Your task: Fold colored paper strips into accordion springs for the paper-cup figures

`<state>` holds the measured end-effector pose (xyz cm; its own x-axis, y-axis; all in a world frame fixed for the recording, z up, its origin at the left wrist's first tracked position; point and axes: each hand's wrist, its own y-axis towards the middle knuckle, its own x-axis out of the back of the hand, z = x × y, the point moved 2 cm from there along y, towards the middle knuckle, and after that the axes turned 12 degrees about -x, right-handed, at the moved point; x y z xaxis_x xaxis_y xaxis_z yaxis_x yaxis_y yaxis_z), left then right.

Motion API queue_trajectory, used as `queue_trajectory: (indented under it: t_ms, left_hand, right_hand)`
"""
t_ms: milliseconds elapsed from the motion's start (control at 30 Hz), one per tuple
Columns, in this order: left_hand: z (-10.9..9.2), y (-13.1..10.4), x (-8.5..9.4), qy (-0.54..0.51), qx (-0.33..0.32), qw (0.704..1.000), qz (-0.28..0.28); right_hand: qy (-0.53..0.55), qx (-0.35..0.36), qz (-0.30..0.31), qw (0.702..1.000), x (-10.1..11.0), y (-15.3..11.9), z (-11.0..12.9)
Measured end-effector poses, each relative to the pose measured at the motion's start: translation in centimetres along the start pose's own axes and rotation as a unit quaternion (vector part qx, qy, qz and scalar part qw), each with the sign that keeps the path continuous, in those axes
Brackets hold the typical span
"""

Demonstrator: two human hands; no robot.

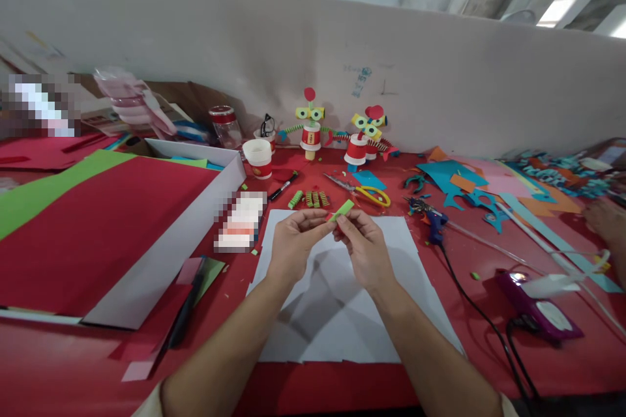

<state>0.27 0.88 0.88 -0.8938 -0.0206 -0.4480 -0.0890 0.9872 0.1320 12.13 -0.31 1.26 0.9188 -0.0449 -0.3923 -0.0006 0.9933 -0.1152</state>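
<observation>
Fingers of the left hand and right hand pinch nearly closed on green-and-red paper strips, where light, even pressure should keep edges square.

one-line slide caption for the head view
Two hands hold a green and red strip above white paper, near scissors and paper-cup figures.

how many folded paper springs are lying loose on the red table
4: a green one, then three striped ones side by side just right of it, beyond the left hand; others may be hidden.
</observation>
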Motion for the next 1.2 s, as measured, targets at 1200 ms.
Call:
queue_trajectory:
  t_ms: [1200]
  left_hand:
    - [-0.1,0.2,0.1,-0.01,-0.031,0.998,0.044]
  right_hand:
    - [-0.089,0.094,-0.067,0.989,0.4,-0.4,-0.4]
